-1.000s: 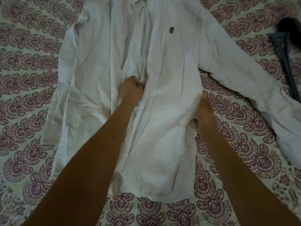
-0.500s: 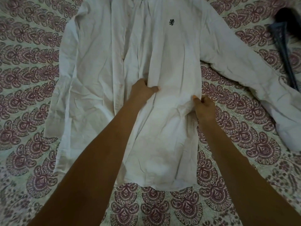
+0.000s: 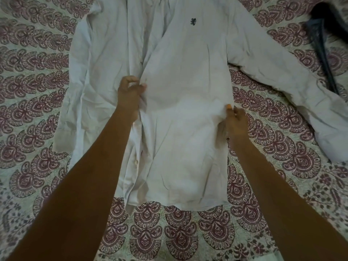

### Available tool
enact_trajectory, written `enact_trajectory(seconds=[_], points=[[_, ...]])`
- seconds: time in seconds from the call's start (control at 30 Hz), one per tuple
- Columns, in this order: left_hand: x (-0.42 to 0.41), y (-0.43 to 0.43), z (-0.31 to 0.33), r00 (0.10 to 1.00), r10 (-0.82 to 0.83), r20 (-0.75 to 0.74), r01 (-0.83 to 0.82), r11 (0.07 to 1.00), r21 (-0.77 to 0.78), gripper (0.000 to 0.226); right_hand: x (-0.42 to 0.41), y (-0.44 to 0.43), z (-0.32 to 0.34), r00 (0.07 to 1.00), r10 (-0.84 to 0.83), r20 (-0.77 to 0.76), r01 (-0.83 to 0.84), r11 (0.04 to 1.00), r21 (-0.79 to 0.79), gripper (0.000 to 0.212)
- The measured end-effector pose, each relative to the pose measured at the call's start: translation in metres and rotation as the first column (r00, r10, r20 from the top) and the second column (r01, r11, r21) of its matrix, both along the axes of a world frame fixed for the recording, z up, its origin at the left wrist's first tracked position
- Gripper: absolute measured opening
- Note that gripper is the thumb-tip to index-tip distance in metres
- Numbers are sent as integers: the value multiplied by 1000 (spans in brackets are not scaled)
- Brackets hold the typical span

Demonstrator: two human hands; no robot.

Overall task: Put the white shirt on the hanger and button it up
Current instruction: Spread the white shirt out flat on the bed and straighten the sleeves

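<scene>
While the white shirt (image 3: 180,113) lies flat on the bedspread (image 3: 33,102), the left hand (image 3: 130,93) pinches its front edge and the right hand (image 3: 233,119) grips its side seam; buttons look undone, and the dark hanger (image 3: 323,53) waits apart.

Patterned bedsheet (image 3: 33,102); dark object (image 3: 323,40) far right.

White shirt (image 3: 180,102) lies spread flat, front up, unbuttoned, sleeves outstretched.
</scene>
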State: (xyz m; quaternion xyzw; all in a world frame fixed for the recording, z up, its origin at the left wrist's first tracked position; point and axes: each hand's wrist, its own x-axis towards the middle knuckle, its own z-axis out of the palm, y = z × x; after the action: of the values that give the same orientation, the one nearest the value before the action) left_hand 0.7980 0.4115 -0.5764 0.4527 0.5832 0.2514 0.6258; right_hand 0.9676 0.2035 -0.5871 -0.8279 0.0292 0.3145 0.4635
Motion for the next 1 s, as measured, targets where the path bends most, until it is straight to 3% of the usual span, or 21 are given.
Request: enact_trajectory(seconds=[0.1,0.17,0.23,0.33,0.43,0.53,0.67,0.8,0.87,0.93,1.0], points=[[-9,-6,-4,926,-255,-277,305,939,156,24,-9,-15,-3,997,42,-70,-41,999,11,27],[-12,-6,-4,834,-271,-480,409,888,209,30,-13,-25,-3,991,87,-103,-89,996,-8,10],[-13,-5,-3,764,-328,-556,512,832,213,48,-13,-33,-5,995,12,-95,-16,999,-34,10],[-16,-10,-6,582,-459,-672,713,685,149,68,-10,-40,-8,988,-148,44,150,986,-72,10],[-19,-18,-9,449,-533,-718,785,618,32,76,-15,-45,-9,988,-85,128,103,984,-148,16],[-25,-27,-7,515,-556,-652,764,643,55,68,-28,-56,-6,995,73,74,-62,988,-143,26],[-52,-52,0,604,-585,-541,743,660,116,42,-53,-79,2,971,238,-14,-237,956,-173,29],[-81,-79,0,596,-646,-476,720,693,-40,31,-73,-101,2,983,151,-103,-163,980,-117,20],[-91,-87,0,650,-574,-498,656,754,-13,24,-80,-105,5,991,102,-84,-111,987,-115,16],[-98,-94,3,805,-377,-458,451,890,60,26,-83,-107,9,1000,10,-28,-12,996,-87,15],[-106,-99,5,878,-229,-420,295,950,99,32,-85,-108,9,999,-31,44,35,995,-93,18]])
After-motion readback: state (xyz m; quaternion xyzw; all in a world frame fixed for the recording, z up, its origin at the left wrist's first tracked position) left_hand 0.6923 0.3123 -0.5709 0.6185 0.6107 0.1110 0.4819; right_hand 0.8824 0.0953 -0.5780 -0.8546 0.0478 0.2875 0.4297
